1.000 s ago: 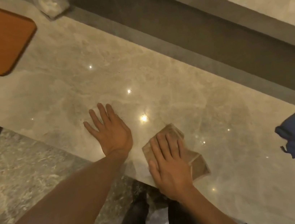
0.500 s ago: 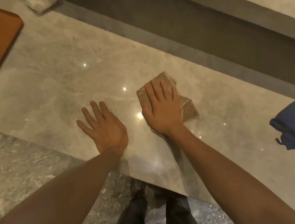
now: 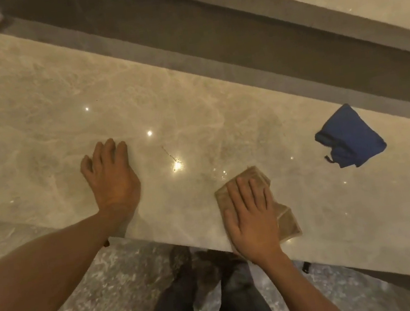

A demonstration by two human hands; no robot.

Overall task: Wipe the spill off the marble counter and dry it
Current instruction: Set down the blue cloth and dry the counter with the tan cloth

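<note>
Pressing our flat right hand (image 3: 250,217) on the tan cloth (image 3: 283,216), left hand (image 3: 112,180) spread empty, we should overlap strokes toward the blue cloth (image 3: 351,138).

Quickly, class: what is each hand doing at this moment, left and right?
Left hand: open, flat on the marble counter, holding nothing.
Right hand: open, palm pressing the tan cloth against the counter.

Bare worktop (image 3: 192,109) stretches open between the left hand (image 3: 112,179) and the tan cloth (image 3: 283,213). A blue cloth (image 3: 350,144) lies rightward; a dark ledge (image 3: 207,31) bounds the far side.
</note>
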